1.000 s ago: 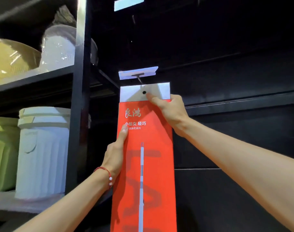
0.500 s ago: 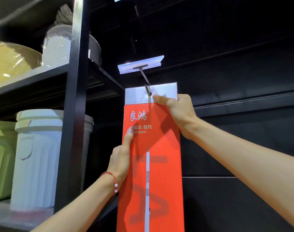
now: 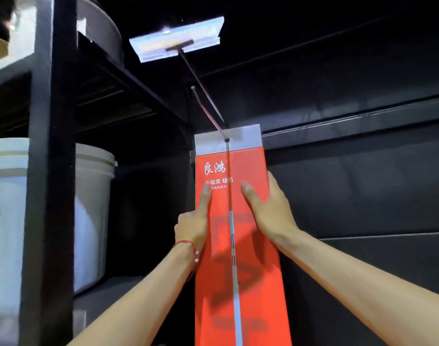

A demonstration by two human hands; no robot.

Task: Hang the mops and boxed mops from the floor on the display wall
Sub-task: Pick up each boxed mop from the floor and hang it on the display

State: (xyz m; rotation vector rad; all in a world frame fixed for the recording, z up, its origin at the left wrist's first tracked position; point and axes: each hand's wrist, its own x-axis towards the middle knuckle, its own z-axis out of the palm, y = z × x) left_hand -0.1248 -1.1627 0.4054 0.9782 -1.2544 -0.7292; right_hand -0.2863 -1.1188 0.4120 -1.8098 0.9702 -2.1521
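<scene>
Both my hands have dropped lower on the red boxed mop, which now hangs by its white tab from the hook on the black display wall. My left hand and right hand clasp its edges, thumbs pressed across the front. White lettering reads 良鸿, then 小仙女 轻巧.

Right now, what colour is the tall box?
Bright orange-red box with a silvery-white top strip, seen from the head view.

Boxed mop now threaded far back along hook; right hand dropped from hang tab to box edge.
</scene>
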